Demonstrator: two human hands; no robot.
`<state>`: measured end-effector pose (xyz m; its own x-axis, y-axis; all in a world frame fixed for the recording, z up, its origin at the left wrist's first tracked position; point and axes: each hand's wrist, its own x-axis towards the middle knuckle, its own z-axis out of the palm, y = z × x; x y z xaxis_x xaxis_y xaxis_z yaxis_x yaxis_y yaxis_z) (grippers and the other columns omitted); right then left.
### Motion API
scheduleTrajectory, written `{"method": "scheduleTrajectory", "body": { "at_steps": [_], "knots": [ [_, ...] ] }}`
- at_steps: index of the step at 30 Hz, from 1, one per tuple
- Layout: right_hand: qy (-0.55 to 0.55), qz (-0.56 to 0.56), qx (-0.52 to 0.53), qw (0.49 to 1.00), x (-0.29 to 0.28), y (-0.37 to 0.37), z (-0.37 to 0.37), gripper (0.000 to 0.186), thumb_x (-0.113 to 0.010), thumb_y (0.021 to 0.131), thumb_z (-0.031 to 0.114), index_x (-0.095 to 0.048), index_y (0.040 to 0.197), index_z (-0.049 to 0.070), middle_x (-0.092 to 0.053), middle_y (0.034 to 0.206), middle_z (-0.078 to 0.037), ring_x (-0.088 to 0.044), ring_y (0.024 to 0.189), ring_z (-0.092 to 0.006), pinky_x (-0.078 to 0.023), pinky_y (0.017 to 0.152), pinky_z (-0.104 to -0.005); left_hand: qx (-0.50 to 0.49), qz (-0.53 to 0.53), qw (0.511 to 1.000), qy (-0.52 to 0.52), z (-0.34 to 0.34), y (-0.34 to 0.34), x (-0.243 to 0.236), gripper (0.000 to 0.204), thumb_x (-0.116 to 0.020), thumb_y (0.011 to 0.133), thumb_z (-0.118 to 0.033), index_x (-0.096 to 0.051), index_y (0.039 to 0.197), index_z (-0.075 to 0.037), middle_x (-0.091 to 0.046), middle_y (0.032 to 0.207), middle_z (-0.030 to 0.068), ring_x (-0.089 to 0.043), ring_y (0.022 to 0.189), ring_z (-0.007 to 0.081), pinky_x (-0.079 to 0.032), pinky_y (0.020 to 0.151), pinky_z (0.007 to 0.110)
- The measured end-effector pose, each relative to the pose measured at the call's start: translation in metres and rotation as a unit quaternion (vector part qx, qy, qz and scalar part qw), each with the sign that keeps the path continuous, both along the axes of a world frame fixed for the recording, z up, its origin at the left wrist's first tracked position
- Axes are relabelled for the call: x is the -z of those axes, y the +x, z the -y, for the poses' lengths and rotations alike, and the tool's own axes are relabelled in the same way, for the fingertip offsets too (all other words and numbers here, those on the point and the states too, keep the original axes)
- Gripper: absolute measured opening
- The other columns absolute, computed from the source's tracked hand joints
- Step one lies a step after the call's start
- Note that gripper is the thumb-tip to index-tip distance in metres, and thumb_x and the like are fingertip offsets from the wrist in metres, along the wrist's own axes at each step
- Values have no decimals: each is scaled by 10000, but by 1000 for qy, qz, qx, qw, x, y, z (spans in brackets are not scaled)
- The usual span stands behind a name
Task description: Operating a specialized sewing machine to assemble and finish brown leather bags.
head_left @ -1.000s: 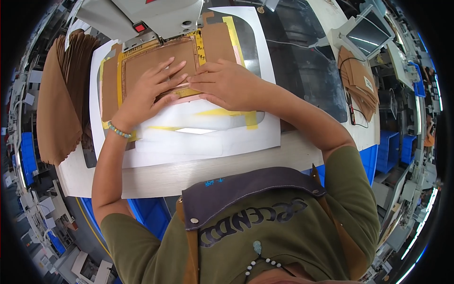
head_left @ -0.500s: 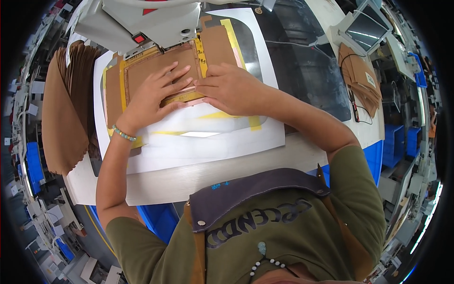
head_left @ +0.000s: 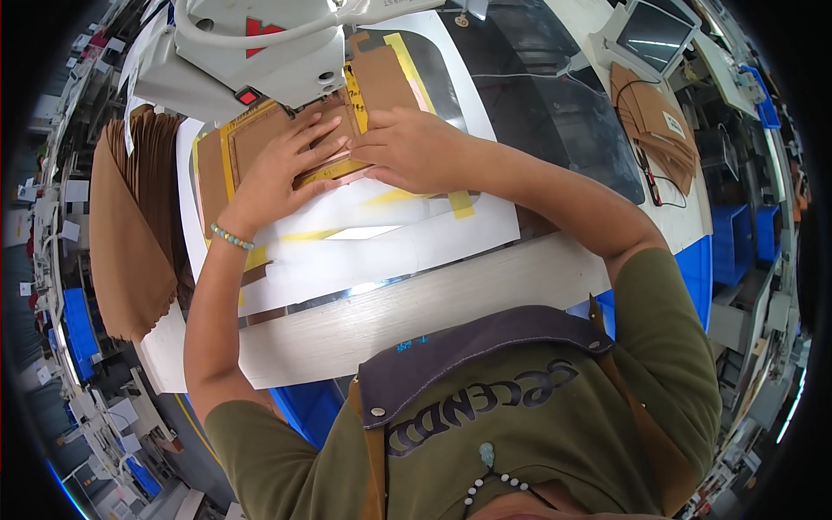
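Since a second ago the flat brown leather panel framed with yellow tape has slid toward the upper left of the frame, and its far edge now sits right under the head of the white industrial sewing machine, where earlier it lay clear of it; by my reading the piece is being fed in under the needle. The left hand lies flat and spread on the panel, fingers splayed, pressing it down rather than gripping anything. The right hand rests beside it in the upper middle of the frame, palm down with fingers lightly curled over the panel's right edge; it seems to pinch nothing, though the fingertips are partly hidden, so I cannot be sure. The panel rests on a large white template sheet with yellow tape strips, which covers a pale wooden worktable. At the left of the frame a fanned stack of brown leather pieces hangs over the table edge, well apart from the hands. At the upper right lie a smaller pile of brown pieces and a grey screen, with blue bins below them. The machine head overhangs the panel's far edge and hides the needle area, so the fingertips work very near it.
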<state>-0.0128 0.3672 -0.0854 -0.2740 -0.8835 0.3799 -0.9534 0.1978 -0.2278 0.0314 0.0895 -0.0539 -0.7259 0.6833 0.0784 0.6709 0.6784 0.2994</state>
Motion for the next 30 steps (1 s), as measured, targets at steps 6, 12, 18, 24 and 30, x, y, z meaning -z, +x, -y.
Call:
{"method": "scheduleTrajectory", "body": {
  "at_steps": [6, 12, 18, 24, 30],
  "knots": [
    [-41, -34, 19, 998, 4, -10, 10, 290, -691, 975, 313, -744, 1118, 66, -750, 1078, -53, -627, 1079, -238, -501, 932, -367, -17, 2, 1000, -10, 2, -13, -2, 585, -751, 907, -269, -620, 1463, -145, -503, 1594, 98, -422, 1490, 370, -367, 1222, 475],
    [-18, -20, 41, 999, 4, -17, 7, 318, -685, 992, 308, -731, 1200, 72, -719, 1253, -67, -599, 1174, -230, -478, 999, -387, -51, 22, 998, -9, 2, -23, -1, 568, -712, 950, -354, -608, 1479, -174, -529, 1566, 109, -569, 1272, 399, -443, 1125, 455],
    [8, 0, 92, 996, -3, -26, -10, 363, -664, 1023, 299, -719, 1297, 68, -664, 1390, -80, -537, 1320, -237, -432, 1118, -385, -99, -15, 993, -60, 5, -25, 0, 525, -653, 998, -391, -623, 1457, -138, -606, 1481, 145, -542, 1319, 410, -402, 1154, 477],
    [-15, 43, 118, 992, -4, -34, -16, 358, -640, 1041, 292, -727, 1302, 63, -649, 1405, -83, -504, 1375, -241, -406, 1169, -408, -112, -6, 994, 11, 6, -31, 6, 477, -644, 1013, -347, -653, 1404, -74, -646, 1428, 166, -550, 1333, 400, -387, 1172, 459],
    [-21, 36, 101, 994, -3, -33, -16, 339, -628, 1051, 291, -744, 1273, 62, -651, 1396, -83, -501, 1379, -239, -410, 1164, -401, -221, -19, 969, 113, 48, -20, 22, 380, -656, 1024, -287, -709, 1322, -58, -674, 1284, 218, -622, 1175, 338, -471, 1015, 410]
  ]
}}
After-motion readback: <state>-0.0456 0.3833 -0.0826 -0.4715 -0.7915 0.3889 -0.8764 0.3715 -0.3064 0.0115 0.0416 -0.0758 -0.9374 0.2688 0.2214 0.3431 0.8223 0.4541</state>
